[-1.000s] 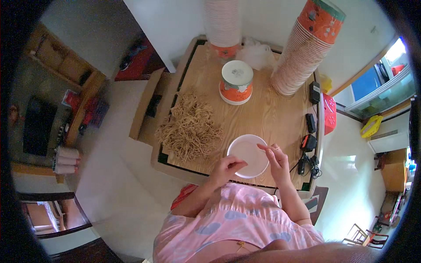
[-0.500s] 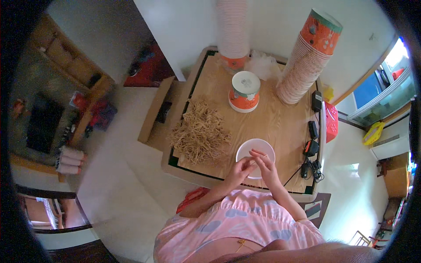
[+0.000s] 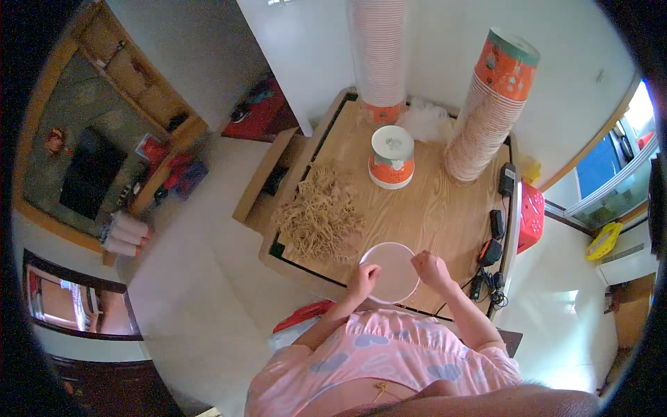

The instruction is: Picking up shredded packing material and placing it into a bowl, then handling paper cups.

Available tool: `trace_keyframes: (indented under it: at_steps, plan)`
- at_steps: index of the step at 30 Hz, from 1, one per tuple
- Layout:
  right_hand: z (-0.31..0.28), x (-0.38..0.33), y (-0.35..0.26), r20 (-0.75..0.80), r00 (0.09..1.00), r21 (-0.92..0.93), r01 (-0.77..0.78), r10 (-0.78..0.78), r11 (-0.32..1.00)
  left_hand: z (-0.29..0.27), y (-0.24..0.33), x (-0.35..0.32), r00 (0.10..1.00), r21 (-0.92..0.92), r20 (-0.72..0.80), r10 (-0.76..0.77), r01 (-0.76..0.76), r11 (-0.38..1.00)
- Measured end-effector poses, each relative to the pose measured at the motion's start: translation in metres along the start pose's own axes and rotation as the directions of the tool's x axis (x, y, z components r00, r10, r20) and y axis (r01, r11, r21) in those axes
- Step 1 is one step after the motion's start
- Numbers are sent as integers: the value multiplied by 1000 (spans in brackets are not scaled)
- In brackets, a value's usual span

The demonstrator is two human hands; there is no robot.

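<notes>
A white round paper bowl [image 3: 390,272] stands at the near edge of the wooden table [image 3: 445,208]. My left hand [image 3: 363,278] grips its left rim with curled fingers. My right hand [image 3: 431,268] is closed at the right rim, and whether something small is in it is not visible. Left of the bowl lies a pile of tan stringy strands [image 3: 319,219]. Farther back stands an orange paper tub with a white lid [image 3: 391,157].
Two tall stacks of orange and white cups [image 3: 379,55] [image 3: 490,111] rise at the back of the table, with a crumpled plastic bag [image 3: 424,121] between them. Black chargers and cables [image 3: 493,243] line the right edge. A red stool [image 3: 531,215] stands to the right.
Half a second ago my hands met over the middle of the bowl. They have since parted to its left and right rims.
</notes>
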State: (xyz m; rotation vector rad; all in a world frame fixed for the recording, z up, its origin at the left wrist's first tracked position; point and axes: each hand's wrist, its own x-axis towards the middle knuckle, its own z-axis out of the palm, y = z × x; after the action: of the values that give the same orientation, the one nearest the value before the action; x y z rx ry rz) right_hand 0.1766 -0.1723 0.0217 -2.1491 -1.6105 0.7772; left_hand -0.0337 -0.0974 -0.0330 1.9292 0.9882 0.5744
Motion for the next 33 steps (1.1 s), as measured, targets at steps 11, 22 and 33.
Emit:
trace_keyframes:
  at_steps: [11,22,33]
  plan:
    - [-43,-23,-25,-269,959,565,228,-84,793,-26,32,-7,998,29,-42,41,-40,999]
    - [-1,-28,-75,-357,933,694,295,-41,657,-36,115,8,969,-578,214,122,25,816]
    - [-2,-21,-68,-376,925,760,342,-55,553,-44,103,-9,989,-532,85,-125,151,833]
